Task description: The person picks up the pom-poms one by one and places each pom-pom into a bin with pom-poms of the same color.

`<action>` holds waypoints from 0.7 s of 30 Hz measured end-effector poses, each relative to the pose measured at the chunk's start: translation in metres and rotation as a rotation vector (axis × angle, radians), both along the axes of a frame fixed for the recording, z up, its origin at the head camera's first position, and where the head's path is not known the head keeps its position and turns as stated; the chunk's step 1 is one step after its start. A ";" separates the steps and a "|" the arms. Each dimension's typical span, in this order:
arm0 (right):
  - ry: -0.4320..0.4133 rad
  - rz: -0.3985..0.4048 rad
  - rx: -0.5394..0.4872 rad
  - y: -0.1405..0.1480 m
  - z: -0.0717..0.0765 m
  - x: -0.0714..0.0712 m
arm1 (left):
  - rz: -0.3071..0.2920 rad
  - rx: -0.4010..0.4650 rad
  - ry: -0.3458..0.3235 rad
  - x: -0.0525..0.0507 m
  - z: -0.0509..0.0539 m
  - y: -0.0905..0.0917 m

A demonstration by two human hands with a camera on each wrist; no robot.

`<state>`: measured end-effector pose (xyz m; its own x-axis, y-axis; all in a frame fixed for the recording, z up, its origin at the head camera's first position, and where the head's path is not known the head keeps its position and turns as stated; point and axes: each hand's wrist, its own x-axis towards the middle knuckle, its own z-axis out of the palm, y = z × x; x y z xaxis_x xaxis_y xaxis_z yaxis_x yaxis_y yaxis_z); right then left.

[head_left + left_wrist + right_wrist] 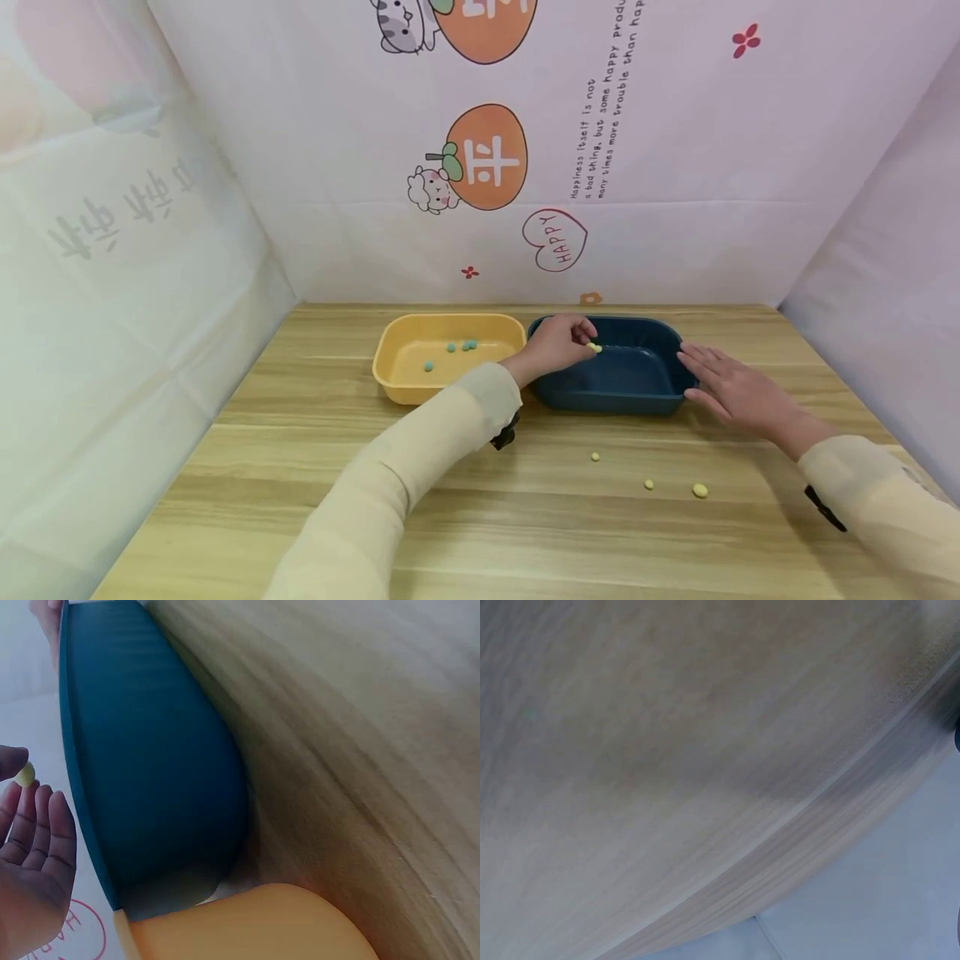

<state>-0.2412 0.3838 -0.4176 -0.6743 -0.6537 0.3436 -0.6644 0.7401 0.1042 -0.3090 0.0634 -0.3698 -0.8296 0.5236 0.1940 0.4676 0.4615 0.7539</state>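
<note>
The left hand (557,343) pinches a yellow piece (26,775) over the blue tray (615,404). The right hand (738,393) touches its end; fingers straight, holding nothing.

The left sleeve (420,454) is long, cream and creased, ending in a slightly paler cuff (495,390); a small black fitting (506,433) juts beneath it. The right sleeve (885,508) is cream too, with a narrow black piece (826,510) along its edge.

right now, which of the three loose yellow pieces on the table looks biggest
The rightmost yellow piece: it looks clearly larger than the middle piece and the left piece.
</note>
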 end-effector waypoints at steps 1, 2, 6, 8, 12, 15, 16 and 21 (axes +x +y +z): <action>0.000 0.000 -0.001 0.000 0.000 0.000 | 0.007 -0.007 0.006 -0.003 -0.001 0.001; 0.000 0.000 -0.001 0.000 0.000 0.000 | 0.013 -0.016 0.011 -0.005 -0.003 0.002; -0.004 -0.004 -0.001 0.000 0.000 0.000 | 0.035 -0.055 0.011 -0.012 -0.007 0.006; -0.009 -0.004 -0.002 -0.001 -0.001 0.000 | 0.044 -0.074 0.007 -0.014 -0.008 0.006; -0.005 -0.004 -0.008 -0.002 -0.001 0.000 | 0.068 -0.102 0.008 -0.018 -0.011 0.008; 0.002 -0.003 -0.010 -0.002 -0.001 0.000 | 0.070 -0.109 0.011 -0.021 -0.012 0.008; 0.003 -0.004 -0.010 -0.002 -0.001 0.000 | 0.069 -0.112 0.015 -0.022 -0.013 0.008; 0.011 0.007 -0.015 -0.001 -0.002 0.000 | 0.074 -0.128 0.025 -0.025 -0.015 0.007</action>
<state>-0.2413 0.3832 -0.4194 -0.6655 -0.6533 0.3610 -0.6686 0.7368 0.1007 -0.3338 0.0703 -0.3843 -0.8625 0.4830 0.1508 0.4469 0.5874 0.6748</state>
